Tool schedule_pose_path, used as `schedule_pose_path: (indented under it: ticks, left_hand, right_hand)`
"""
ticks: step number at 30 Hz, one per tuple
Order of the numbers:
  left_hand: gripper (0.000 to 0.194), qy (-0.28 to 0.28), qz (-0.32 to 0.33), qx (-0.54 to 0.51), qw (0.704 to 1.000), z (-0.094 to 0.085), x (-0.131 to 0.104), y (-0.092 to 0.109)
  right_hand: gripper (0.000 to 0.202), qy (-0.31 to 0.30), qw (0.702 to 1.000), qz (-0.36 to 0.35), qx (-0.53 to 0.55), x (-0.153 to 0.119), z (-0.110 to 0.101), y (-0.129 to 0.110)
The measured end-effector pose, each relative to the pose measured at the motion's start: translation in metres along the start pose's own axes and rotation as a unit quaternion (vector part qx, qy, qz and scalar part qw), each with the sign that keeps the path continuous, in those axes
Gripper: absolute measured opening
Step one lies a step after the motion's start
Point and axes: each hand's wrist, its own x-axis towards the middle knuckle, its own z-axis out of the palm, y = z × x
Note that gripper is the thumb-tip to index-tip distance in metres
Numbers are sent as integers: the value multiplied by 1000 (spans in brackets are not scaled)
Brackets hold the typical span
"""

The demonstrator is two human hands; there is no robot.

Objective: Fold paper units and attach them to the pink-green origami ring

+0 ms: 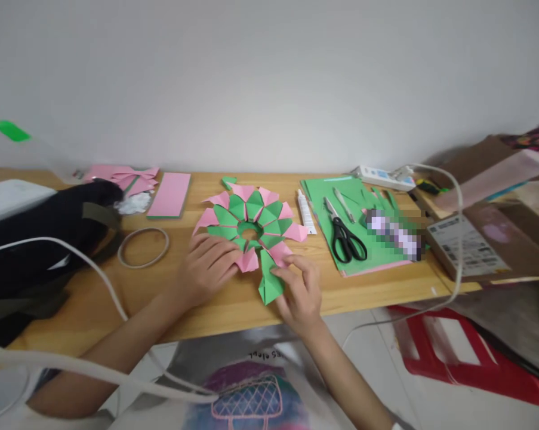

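One paper ring lies on the table at twelve o'clock from you, folded in pink and green. Expect it to handle as light and springy, with creases that crush easily and little tendency to slip. Take hold at the layered inner folds, which should be stiffest; avoid squeezing the pink outer tips. Your left hand lays its fingers on the ring's eight o'clock edge; its underside is hidden, so you cannot tell whether it clamps or merely steadies. Your right hand, near five o'clock, holds a green piece in a narrow pinch; this projects at six o'clock, and whether it is attached cannot be told.
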Motion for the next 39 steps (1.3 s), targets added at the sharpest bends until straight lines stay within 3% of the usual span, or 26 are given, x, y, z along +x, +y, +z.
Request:
schedule_pose_path:
  ticks: [9,13,22,33,36,39]
  left_hand:
    - [14,-13,-29,-43,999,5,-2,1]
    - [13,-1,-39,-18,999,4,2,4]
    - [16,-26,-126,13,992,1,16,12]
    - [14,-40,-103,-17,994,2,13,14]
    - [14,-35,-113,10,993,0,14,12]
    - [14,-32,-121,40,991,-1,19,8]
  right_hand:
    - [26,1,998,67,1,1,-15,0]
    - [23,-16,996,80,23,1,-19,4]
    - [27,-1,996,68,59,14,-13,10]
    - [25,17,993,107,48,10,-6,7]
    - [27,15,995,102,-16,21,-3,8]
    - [34,-41,996,70,-29,44,0,15]
